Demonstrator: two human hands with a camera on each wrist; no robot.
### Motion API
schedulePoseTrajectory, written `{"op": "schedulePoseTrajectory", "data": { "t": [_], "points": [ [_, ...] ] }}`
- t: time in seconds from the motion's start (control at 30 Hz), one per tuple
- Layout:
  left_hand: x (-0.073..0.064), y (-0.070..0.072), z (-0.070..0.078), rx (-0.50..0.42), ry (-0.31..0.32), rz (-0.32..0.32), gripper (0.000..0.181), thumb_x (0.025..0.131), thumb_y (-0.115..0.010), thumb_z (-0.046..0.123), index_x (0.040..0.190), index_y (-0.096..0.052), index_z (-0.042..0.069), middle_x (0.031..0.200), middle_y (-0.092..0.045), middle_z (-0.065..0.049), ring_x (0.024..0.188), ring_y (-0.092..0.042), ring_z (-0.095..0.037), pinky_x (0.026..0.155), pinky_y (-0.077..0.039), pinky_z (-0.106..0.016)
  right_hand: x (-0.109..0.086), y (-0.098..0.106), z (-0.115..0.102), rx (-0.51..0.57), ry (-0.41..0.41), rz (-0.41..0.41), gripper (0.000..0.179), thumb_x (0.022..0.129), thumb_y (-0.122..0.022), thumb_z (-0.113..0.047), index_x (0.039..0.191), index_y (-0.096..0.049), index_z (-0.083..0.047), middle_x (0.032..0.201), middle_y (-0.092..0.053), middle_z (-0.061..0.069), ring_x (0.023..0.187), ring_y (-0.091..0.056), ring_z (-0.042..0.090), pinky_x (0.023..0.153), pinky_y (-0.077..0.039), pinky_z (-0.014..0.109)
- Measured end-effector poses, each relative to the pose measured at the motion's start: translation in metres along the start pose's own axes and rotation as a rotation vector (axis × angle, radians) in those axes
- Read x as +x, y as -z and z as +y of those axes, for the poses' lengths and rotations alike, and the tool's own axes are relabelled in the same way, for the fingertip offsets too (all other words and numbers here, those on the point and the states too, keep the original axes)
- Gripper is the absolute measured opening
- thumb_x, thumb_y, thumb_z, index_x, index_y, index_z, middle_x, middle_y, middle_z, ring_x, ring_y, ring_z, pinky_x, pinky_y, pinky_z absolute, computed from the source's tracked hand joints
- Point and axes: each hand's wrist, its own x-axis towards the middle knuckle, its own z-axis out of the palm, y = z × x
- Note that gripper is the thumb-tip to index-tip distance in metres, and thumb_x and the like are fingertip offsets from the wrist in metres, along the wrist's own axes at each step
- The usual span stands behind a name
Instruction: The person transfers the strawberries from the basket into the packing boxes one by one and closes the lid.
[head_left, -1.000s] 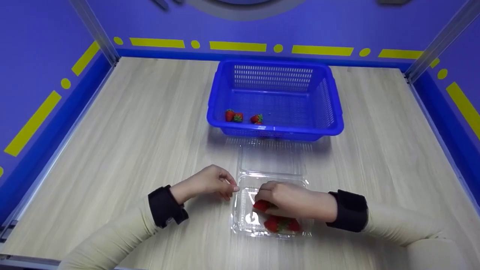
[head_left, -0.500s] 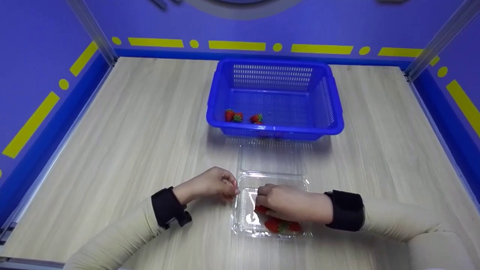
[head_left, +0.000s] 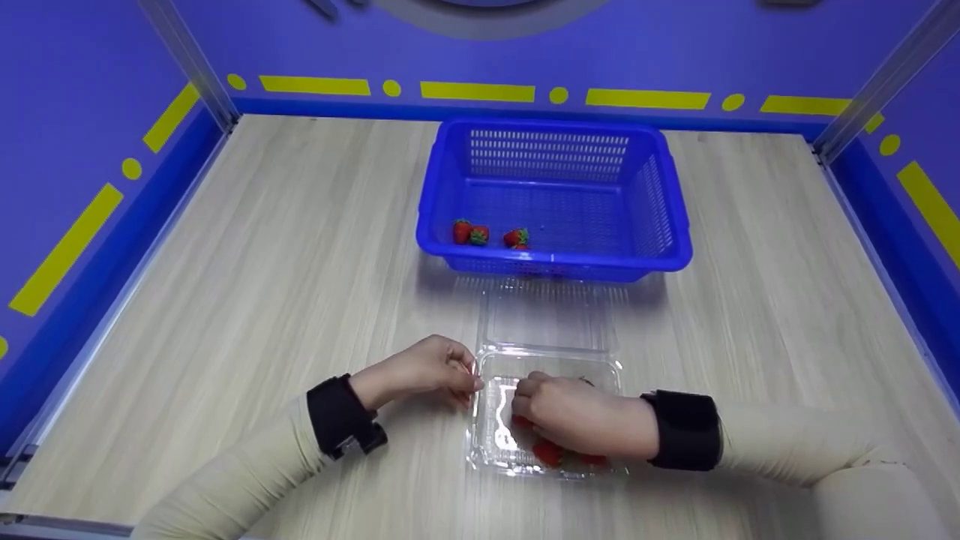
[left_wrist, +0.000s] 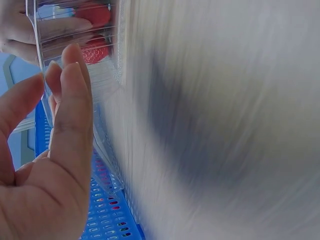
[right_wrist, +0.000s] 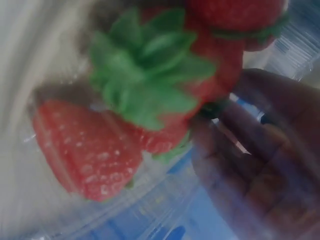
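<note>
A clear plastic clamshell box (head_left: 484, 442) lies open on the table, its lid (head_left: 547, 319) laid back toward the basket. My left hand (head_left: 424, 371) pinches the box's left rim between thumb and fingertips. Inside the box, my right hand (head_left: 585, 412) holds a strawberry (head_left: 523, 422), mostly hidden under the curled fingers. Another strawberry (head_left: 547, 453) rests at the front of the box, partly covered by that hand. The right wrist view has several strawberries close together, with a green leafy cap (right_wrist: 145, 70) near the fingers and a tilted strawberry (right_wrist: 90, 150) beside it.
Behind the lid stands a blue plastic basket (head_left: 555, 259) with slotted walls. Several strawberries (head_left: 462, 232) lie in its front left part. Blue panels (head_left: 637, 45) with yellow marks border the wooden table (head_left: 285, 225) at the back and sides.
My right hand has shifted slightly toward the front of the box and now covers more of the strawberries there. My left hand has stayed at the left rim, moving only slightly.
</note>
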Motion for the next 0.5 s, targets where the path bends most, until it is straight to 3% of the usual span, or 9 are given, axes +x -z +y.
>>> {"op": "schedulePoseTrajectory", "data": {
  "t": [0.3, 0.5],
  "points": [
    [-0.0009, 0.0005, 0.0007, 0.043, -0.027, 0.013, 0.008, 0.091, -0.071, 0.004, 0.094, -0.067, -0.001, 0.070, -0.071, 0.000, 0.063, -0.068, -0.008, 0.068, -0.063, -0.025, 0.0003, 0.0021, -0.0061, -0.115, 0.025, -0.011, 0.013, 0.081, -0.069, 0.001, 0.089, -0.067, -0.009, 0.083, -0.062, 0.002, 0.079, -0.062, 0.016, 0.056, -0.053, 0.022],
    [-0.0037, -0.0010, 0.0024, 0.165, -0.044, 0.043, 0.016, 0.091, -0.072, 0.010, 0.099, -0.068, -0.003, 0.078, -0.075, -0.010, 0.065, -0.068, -0.009, 0.069, -0.062, -0.027, 0.0013, 0.0032, -0.0094, -0.172, 0.009, -0.041, 0.015, 0.077, -0.071, -0.001, 0.087, -0.065, -0.010, 0.080, -0.060, 0.001, 0.077, -0.058, 0.015, 0.051, -0.049, 0.021]
  ]
}}
